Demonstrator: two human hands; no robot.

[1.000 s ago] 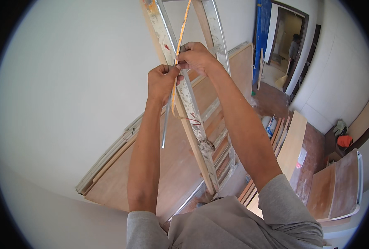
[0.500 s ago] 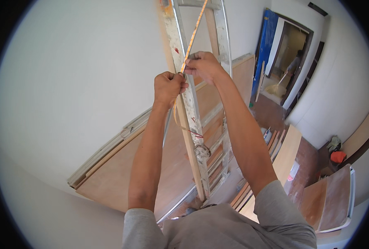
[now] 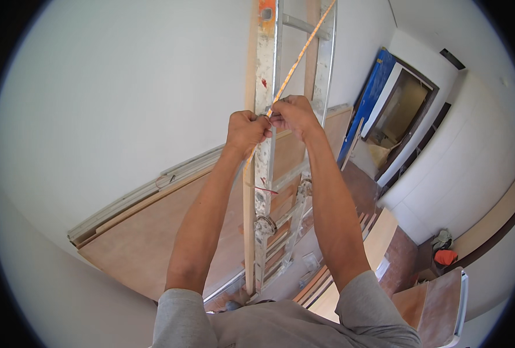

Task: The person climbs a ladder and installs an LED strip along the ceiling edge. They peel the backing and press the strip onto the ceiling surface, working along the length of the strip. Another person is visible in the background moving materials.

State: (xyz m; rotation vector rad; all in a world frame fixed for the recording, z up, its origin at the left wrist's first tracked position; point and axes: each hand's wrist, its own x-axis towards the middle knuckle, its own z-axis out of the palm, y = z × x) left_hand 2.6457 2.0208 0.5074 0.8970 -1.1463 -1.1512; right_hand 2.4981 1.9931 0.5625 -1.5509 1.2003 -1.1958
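Rope [image 3: 296, 65] pinched in both our hands, in front of the ladder [image 3: 264, 75]

We grip the orange-and-white rope a little above the middle of our view. Taking our hands as the centre of the clock, it runs taut and slanting toward one o'clock, across the ladder, while a short length drops below our fingers toward seven o'clock. Our left hand [image 3: 247, 132] is closed narrow, thumb and fingers drawn together on the rope. Our right hand [image 3: 295, 116] is just beside it, knuckles up, fingers bent in and also narrow on the rope; we cannot tell exactly how its fingertips sit.

Paint-spotted, the ladder runs between twelve and six o'clock, with a wooden strip [image 3: 249, 220] along its left rail and a red wire [image 3: 266, 189] near that rail, below our hands. Toward eight o'clock a large brown board [image 3: 170, 223] leans at the white wall [image 3: 124, 87]. At three o'clock we see a blue panel [image 3: 365, 104] beside a doorway [image 3: 405, 116]. Planks [image 3: 370, 249] lie toward five o'clock, and an orange bundle [image 3: 445, 257] sits at four o'clock.
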